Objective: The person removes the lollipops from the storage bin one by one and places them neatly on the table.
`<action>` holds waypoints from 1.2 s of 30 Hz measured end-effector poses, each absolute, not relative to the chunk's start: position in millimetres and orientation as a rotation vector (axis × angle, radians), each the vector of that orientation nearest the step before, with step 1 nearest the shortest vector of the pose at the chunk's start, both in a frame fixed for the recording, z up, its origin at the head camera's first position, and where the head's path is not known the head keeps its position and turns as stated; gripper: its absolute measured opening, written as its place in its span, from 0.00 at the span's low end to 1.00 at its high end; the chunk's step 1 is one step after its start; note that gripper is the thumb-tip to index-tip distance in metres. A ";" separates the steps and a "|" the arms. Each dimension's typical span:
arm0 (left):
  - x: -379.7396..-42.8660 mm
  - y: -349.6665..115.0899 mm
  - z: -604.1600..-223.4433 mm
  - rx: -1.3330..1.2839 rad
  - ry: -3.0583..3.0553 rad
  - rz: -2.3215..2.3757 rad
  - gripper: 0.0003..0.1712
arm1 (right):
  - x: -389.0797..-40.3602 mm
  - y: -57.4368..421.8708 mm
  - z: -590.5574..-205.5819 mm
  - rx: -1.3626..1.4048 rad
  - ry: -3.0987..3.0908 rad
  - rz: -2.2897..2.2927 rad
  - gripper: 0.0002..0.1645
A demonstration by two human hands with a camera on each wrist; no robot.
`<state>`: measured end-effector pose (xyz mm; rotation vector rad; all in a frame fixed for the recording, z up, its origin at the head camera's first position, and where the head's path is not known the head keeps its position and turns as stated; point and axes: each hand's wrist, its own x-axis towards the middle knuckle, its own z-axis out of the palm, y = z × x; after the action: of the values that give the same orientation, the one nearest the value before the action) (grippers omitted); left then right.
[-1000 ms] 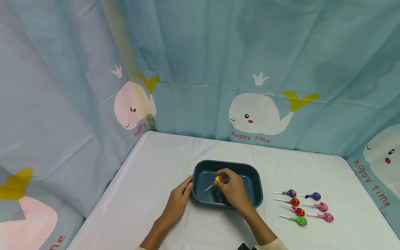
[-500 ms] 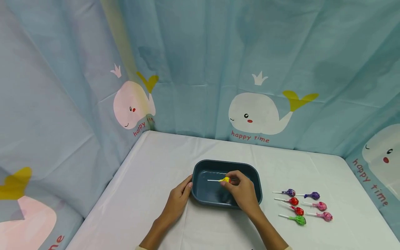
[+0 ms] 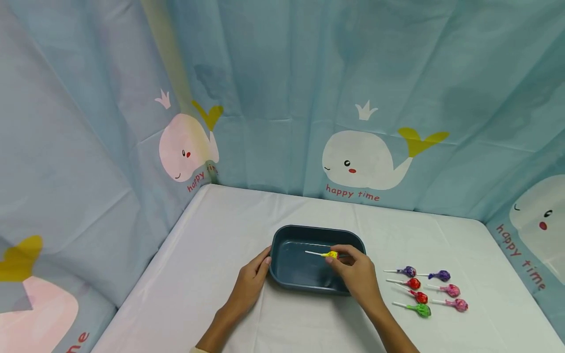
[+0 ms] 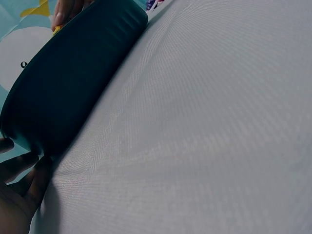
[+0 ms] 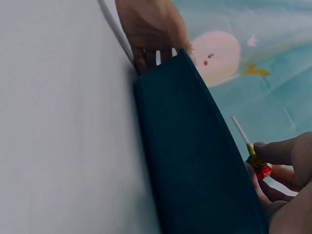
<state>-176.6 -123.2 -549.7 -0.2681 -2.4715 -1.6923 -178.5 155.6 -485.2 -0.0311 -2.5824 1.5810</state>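
A dark blue-green rectangular basin (image 3: 300,269) stands on the white-covered table. At its left end, my left hand (image 3: 250,282) rests against the outer wall with the thumb near the rim; the left wrist view shows extended fingertips (image 4: 25,162) touching that wall. My right hand (image 3: 361,277) is over the basin's right part, pinching the wrapped head of a yellow-and-red lollipop (image 3: 332,255) between thumb and fingers. Its white stick points left. From the right wrist, the lollipop (image 5: 262,169) shows above the rim, partly covered by the fingers.
To the right lie several wrapped lollipops: purple ones (image 3: 409,271), red ones (image 3: 413,283), pink ones (image 3: 461,305) and a green one (image 3: 423,310). A blue whale-print curtain (image 3: 265,147) surrounds the table's back and sides.
My right hand has moved rightward over the basin with the lollipop, whose stick has swung from slanting down-left to nearly level. My left hand and the basin have stayed in place.
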 end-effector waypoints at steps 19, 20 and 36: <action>-176.2 -123.6 -549.9 -0.270 -2.478 -1.694 0.27 | -162.8 187.0 -478.2 -0.178 -2.584 1.550 0.19; -176.3 -123.6 -549.8 -0.274 -2.477 -1.697 0.27 | -161.9 189.0 -477.8 -0.190 -2.585 1.545 0.19; -177.0 -123.1 -551.6 -0.272 -2.472 -1.701 0.27 | -147.8 217.4 -474.7 -0.337 -2.568 1.499 0.21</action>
<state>-177.0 -123.1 -551.6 -0.2721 -2.4721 -1.7009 -147.8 217.4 -474.7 -0.3365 -2.5677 1.4992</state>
